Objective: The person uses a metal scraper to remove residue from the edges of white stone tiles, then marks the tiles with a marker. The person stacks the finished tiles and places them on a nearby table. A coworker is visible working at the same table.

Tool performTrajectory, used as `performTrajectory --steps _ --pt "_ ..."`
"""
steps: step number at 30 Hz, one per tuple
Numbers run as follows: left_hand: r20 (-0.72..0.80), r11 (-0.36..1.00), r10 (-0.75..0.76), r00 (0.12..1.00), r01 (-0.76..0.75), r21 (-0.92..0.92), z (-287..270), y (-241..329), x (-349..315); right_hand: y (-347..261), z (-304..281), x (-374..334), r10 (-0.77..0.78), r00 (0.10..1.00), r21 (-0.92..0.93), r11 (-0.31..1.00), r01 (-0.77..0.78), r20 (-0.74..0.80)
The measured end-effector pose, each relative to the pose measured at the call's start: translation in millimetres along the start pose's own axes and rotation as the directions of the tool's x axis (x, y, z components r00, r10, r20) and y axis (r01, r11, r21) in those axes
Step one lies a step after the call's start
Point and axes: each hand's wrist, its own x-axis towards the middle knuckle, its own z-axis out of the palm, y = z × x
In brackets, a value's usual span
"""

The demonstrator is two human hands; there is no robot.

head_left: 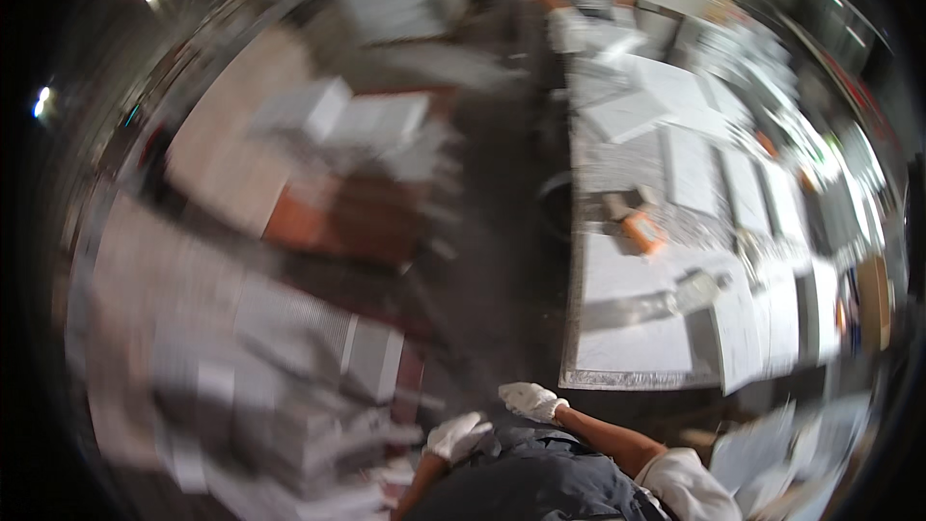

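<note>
My left hand (458, 436), in a white glove, is low in front of my dark grey clothing (540, 482). Motion smears its fingers, and nothing shows in it. Beside it, a little to the right, my right hand (529, 402) wears a white glove too and is near the front left corner of the worktable (627, 380). No object shows in it; how its fingers are set is blurred. White panels (627, 340) lie on that table. On them rests a clear bottle (702, 289) on its side, with an orange object (643, 232) farther back.
A dark aisle floor (492, 193) runs between the table and stacks on the left. White boxes or blocks (376, 121) sit on a reddish-brown stack (338, 222). Pale stacked pieces (289, 328) stand near left. Another person in white gloves (569, 31) works at the table's far end.
</note>
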Motion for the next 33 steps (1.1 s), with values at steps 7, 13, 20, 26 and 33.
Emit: performTrajectory --steps 7,13,20,26,33 --pt "0.152 0.968 0.241 0.959 -0.248 0.031 -126.2 -94.7 71.4 -55.8 -4.8 25.4 0.096 0.878 0.098 0.994 -0.056 -0.469" --pt "0.364 0.943 0.327 0.872 -0.325 -0.070 -222.0 -113.3 130.8 -54.9 -5.6 17.2 0.261 0.640 0.319 0.947 -0.025 -0.723" --pt "0.160 0.935 0.283 0.946 -0.235 -0.266 -243.5 -42.2 173.6 -36.4 0.3 7.8 0.366 0.516 0.414 0.910 -0.023 -0.774" --pt "0.378 0.978 0.137 0.915 -0.186 0.096 -242.1 -24.8 147.2 -36.9 -15.9 36.3 0.402 0.585 0.440 0.894 -0.084 -0.705" --pt "0.341 0.800 0.199 0.919 -0.353 0.485 -277.9 -34.7 164.0 -70.8 -79.0 93.7 0.292 0.656 0.395 0.919 0.010 -0.696"
